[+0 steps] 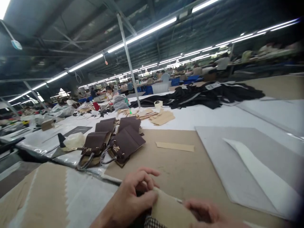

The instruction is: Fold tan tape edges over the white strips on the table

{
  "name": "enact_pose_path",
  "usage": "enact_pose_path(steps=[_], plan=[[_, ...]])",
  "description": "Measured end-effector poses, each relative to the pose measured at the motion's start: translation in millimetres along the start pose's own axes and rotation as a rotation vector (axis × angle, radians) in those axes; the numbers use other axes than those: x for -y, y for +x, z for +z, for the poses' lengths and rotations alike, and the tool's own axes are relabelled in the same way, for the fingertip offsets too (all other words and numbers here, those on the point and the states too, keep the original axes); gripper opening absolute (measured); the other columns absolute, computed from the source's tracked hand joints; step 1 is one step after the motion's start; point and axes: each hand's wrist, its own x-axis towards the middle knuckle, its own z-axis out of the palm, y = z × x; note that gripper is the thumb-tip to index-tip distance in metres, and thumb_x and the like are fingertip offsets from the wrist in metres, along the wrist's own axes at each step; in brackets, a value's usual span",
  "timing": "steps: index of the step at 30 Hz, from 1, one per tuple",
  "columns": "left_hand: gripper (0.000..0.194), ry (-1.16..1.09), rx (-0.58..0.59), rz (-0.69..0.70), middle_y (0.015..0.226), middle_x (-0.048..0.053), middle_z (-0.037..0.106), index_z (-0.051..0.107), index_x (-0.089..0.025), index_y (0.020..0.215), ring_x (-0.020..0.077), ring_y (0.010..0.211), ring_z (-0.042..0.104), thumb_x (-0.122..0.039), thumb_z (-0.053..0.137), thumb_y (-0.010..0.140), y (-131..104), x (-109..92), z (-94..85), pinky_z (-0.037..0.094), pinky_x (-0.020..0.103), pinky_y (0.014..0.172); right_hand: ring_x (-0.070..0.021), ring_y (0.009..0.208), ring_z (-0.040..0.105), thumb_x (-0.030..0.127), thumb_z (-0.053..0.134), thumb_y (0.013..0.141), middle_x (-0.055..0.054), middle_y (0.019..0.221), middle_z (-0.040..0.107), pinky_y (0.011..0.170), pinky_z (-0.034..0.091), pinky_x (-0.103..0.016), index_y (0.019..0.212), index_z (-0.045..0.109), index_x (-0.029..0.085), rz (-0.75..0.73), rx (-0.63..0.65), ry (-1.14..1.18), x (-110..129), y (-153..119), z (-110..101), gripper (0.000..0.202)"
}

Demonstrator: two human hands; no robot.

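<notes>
From the head camera, the left hand (133, 198) sits at the bottom edge of the picture, its fingers curled and half closed, thumb pressed onto the near edge of a tan piece of material (169, 210). The fingertips (152, 173) arch over the top of that piece, so the hand pinches it loosely rather than gripping it flat. The right hand (206, 213) lies just to the right of the left, low and blurred, touching the same tan piece along its right side; how far its fingers are closed cannot be told. The piece lies between the two hands, on the brown board (171, 164) that covers the table.

Ahead of the left hand and slightly to its left stand several dark brown handbags (118, 139) with metal clasps, too small for any brand to be read. Straight ahead of the hands lies a thin tan strip (175, 146). To the right of the right hand a grey sheet (213, 142) carries a white strip (258, 172). Far beyond, a heap of black cloth (213, 93) bears a white label, unreadable.
</notes>
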Motion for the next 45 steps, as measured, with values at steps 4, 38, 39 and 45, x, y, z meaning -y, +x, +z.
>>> enact_pose_path(steps=[4,38,39,45], plan=[[0.02,0.051,-0.125,-0.15,0.135,0.012,0.059,0.058,-0.017,0.078,0.0237,0.109,0.066,-0.034,0.064,0.087,28,76,3.4,0.051,0.029,0.086,-0.0252,0.092,0.064,0.051,0.054,0.097,-0.007,0.099,0.069,0.08,0.051,-0.033,0.12,0.064,0.02,0.081,-0.343,-0.453,-31,-18,-65,0.04],[0.03,1.119,-0.032,0.862,0.123,0.007,0.073,0.065,-0.021,0.125,0.0258,0.108,0.071,-0.028,0.054,0.098,45,176,74.4,0.055,0.036,0.09,-0.0253,0.096,0.053,0.006,0.058,0.085,-0.008,0.103,0.061,0.084,0.047,-0.037,0.099,0.062,0.016,0.07,-0.606,-1.265,-66,1,-6,0.017],[0.03,1.133,-0.003,0.91,0.125,0.006,0.073,0.066,-0.022,0.125,0.0251,0.109,0.071,-0.028,0.051,0.099,50,185,66.0,0.055,0.036,0.09,-0.0252,0.095,0.053,0.007,0.059,0.084,-0.008,0.102,0.061,0.083,0.047,-0.036,0.098,0.062,0.016,0.076,-0.612,-1.265,-66,-2,-5,0.017],[0.034,1.052,-0.033,0.786,0.124,-0.001,0.073,0.069,-0.034,0.117,0.0242,0.114,0.068,-0.03,0.039,0.104,65,208,45.5,0.05,0.041,0.098,-0.0249,0.09,0.055,0.018,0.063,0.085,-0.008,0.098,0.062,0.08,0.048,-0.037,0.095,0.062,0.015,0.063,-0.571,-1.269,-70,-9,8,0.011]])
